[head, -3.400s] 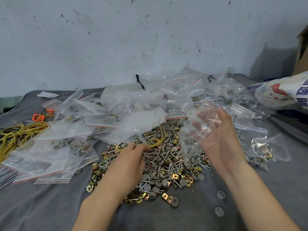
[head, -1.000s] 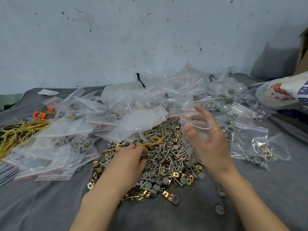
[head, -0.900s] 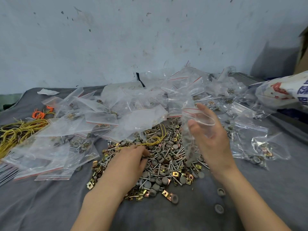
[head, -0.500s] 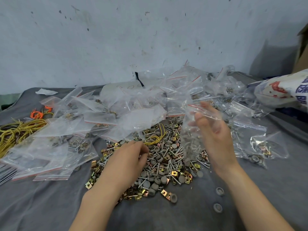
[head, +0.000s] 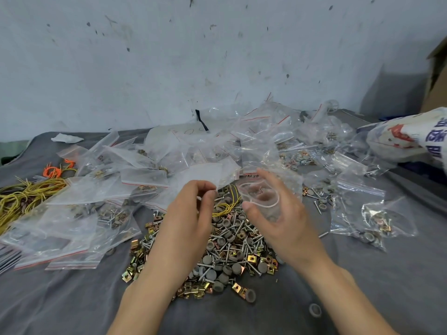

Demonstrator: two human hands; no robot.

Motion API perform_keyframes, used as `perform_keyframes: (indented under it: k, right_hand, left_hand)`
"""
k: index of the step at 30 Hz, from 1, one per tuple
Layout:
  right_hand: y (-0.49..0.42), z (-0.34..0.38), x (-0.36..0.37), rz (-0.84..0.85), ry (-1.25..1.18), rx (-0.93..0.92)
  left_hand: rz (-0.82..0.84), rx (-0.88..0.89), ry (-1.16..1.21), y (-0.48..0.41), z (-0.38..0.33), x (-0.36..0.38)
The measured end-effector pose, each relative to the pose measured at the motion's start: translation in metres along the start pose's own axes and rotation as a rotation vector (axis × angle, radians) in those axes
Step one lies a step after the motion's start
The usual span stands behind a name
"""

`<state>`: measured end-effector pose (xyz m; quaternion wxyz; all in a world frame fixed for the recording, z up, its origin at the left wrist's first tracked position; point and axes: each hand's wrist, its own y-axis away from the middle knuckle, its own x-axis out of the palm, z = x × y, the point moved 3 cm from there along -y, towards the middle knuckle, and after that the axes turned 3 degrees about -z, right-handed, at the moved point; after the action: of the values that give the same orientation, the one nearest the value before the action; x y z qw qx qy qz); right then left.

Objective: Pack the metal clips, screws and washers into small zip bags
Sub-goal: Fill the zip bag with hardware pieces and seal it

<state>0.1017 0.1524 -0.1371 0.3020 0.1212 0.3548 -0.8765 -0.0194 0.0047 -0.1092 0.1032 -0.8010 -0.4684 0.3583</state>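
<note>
Head view: two bare hands meet just above the loose pile of clips, screws and washers on the grey cloth.
Right hand: grips an open zip bag, its mouth held round and turned toward the other hand.
Left hand: raised beside the bag mouth, fingers curled, thumb to forefinger; whether hardware is pinched there I cannot tell.
Held bag's contents: it looks close to empty; too faint to say more.
Done so far: filled bags lie right of the pile, and more packed bags are heaped to its left and behind it.
Left to do: the pile is large, so I'd judge plenty remains; a stray washer sits apart, nearer the person.
Bystanders: yellow wire far left, printed sack far right.
</note>
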Motion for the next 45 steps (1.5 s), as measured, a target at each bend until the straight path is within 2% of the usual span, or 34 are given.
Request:
perform_keyframes:
  k: [5, 18, 26, 34, 37, 39, 45]
  right_hand:
    - [0.003, -0.001, 0.007, 0.067, 0.039, -0.015]
    - [0.005, -0.002, 0.009, 0.072, 0.074, -0.031]
    - [0.006, 0.001, 0.010, 0.093, 0.081, -0.054]
    - [0.006, 0.007, 0.010, 0.112, 0.102, -0.080]
    - [0.006, 0.005, 0.009, 0.109, 0.050, -0.064]
    - [0.004, 0.002, 0.005, 0.073, -0.017, -0.020]
    - [-0.006, -0.004, -0.011, -0.062, -0.320, 0.125]
  left_hand:
    - [-0.033, 0.009, 0.027, 0.000, 0.000, -0.002]
    - [0.009, 0.016, 0.005, 0.001, -0.001, -0.004]
    - [-0.080, 0.016, 0.098, -0.002, -0.009, -0.008]
    - [0.080, 0.143, 0.036, -0.001, -0.021, 0.000]
    - [0.127, 0.182, -0.024, -0.001, -0.023, 0.002]
    - [0.102, 0.184, -0.027, -0.002, -0.022, 0.000]
    - [0.047, 0.061, 0.042, -0.004, -0.008, -0.008]
